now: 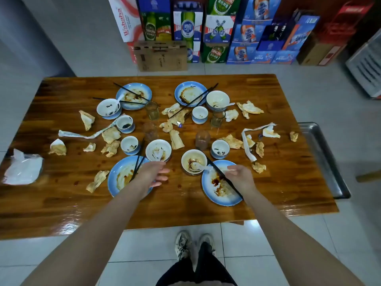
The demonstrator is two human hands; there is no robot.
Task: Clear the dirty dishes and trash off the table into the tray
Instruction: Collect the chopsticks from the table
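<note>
The wooden table is strewn with dirty blue-rimmed plates, small bowls, glasses, black chopsticks and several crumpled stained napkins. My left hand hovers open over the near-left plate, just below a white bowl holding a spoon. My right hand reaches over the near-right plate, its fingers at the black chopsticks lying across it; whether it grips them is unclear. A bowl with a white spoon sits between my hands. The metal tray lies off the table's right edge.
A crumpled plastic bag lies at the table's left edge. Beer and drink cartons are stacked on the floor beyond the far side. Paper strips lie among the dishes. My feet stand on tile at the near edge.
</note>
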